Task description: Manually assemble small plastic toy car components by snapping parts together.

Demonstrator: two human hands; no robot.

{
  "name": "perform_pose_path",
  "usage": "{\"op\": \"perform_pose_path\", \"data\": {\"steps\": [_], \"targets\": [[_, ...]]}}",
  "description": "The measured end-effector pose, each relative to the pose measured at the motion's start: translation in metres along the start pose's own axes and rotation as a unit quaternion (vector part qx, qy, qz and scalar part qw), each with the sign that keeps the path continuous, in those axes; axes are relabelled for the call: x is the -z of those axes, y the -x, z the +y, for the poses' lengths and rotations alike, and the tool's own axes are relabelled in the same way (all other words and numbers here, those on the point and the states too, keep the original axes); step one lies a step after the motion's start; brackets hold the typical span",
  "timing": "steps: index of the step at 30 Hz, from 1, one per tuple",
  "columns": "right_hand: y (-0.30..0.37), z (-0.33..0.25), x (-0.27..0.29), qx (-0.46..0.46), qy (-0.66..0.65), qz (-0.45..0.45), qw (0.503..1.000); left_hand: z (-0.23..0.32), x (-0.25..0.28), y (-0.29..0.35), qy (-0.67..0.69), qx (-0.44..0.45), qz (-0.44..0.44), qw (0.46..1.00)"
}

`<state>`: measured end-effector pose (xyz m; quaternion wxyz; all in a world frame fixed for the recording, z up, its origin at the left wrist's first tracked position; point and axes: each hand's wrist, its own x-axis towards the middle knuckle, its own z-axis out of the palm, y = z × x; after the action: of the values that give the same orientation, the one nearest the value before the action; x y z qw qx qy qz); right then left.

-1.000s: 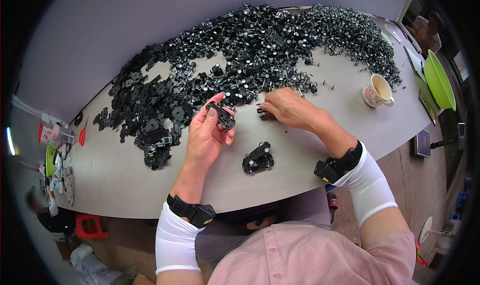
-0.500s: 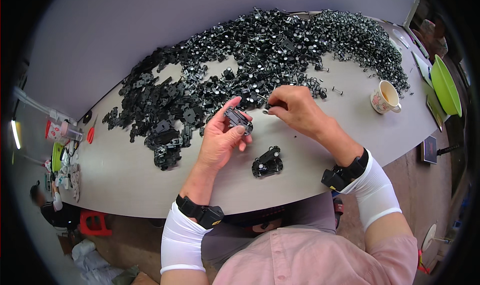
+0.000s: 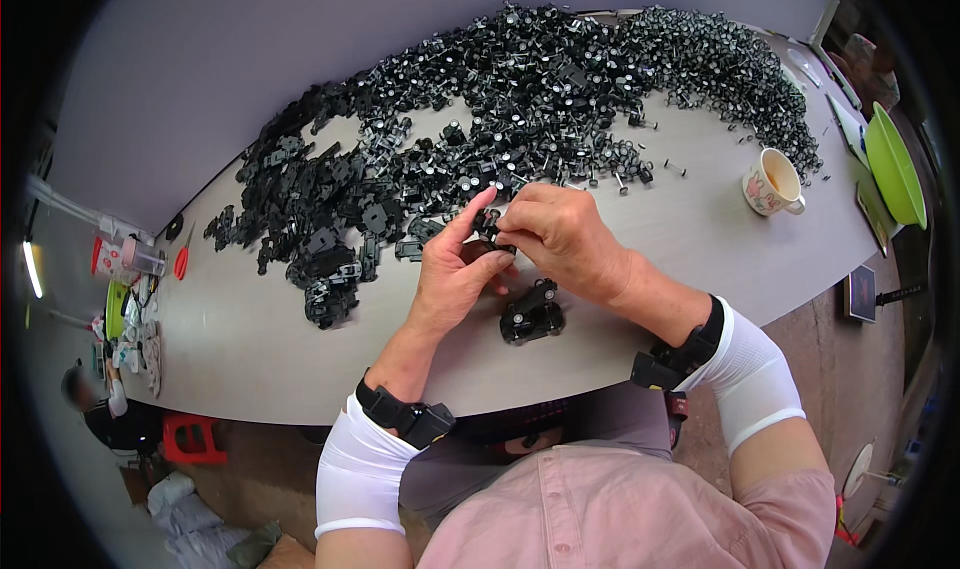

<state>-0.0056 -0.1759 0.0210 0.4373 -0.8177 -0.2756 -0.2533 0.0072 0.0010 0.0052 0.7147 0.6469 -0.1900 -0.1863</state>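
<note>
My left hand (image 3: pixel 448 277) is closed around a small black toy car chassis (image 3: pixel 487 223), gripping it between thumb and fingers above the table. Against the chassis, my right hand (image 3: pixel 568 241) pinches a small wheel axle, mostly hidden by the fingertips. Just below the hands, two black toy car chassis with wheels (image 3: pixel 532 321) lie on the table, one leaning over the other. Beyond my hands spreads a big heap of black wheels on metal axles (image 3: pixel 540 79). To the left of it lie many loose black chassis parts (image 3: pixel 320 209).
A patterned cup (image 3: pixel 770 184) with brown liquid stands at the right, near a green basin (image 3: pixel 893 167). Orange-handled scissors (image 3: pixel 182 259) lie at the far left. A red stool (image 3: pixel 193 439) is below the table's left edge, with another person (image 3: pixel 105 409) beyond.
My right hand has moved left and brought the wheel axle to the chassis. My left hand has barely shifted, still holding the chassis.
</note>
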Motion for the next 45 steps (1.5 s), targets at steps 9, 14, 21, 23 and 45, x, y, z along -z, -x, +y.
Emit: {"op": "perform_pose_path", "data": {"steps": [9, 14, 21, 23, 45], "targets": [[0.001, -0.006, 0.002, 0.022, -0.006, -0.017, 1.000, 0.003, 0.000, 0.001, 0.038, 0.006, -0.017, 0.999], [0.001, -0.006, 0.001, 0.011, -0.011, -0.003, 1.000, 0.002, 0.000, 0.000, 0.073, 0.009, -0.010, 0.997], [0.003, -0.013, 0.001, 0.001, 0.033, -0.028, 0.999, 0.000, -0.004, 0.002, 0.029, -0.013, 0.013, 0.999], [0.003, -0.012, -0.001, 0.006, 0.025, -0.020, 0.999, 0.000, -0.008, 0.003, 0.009, 0.004, 0.007, 1.000], [-0.019, 0.023, 0.047, -0.037, 0.116, 0.111, 0.986, 0.011, 0.018, 0.003, 0.168, 0.082, -0.066, 0.980]]}}
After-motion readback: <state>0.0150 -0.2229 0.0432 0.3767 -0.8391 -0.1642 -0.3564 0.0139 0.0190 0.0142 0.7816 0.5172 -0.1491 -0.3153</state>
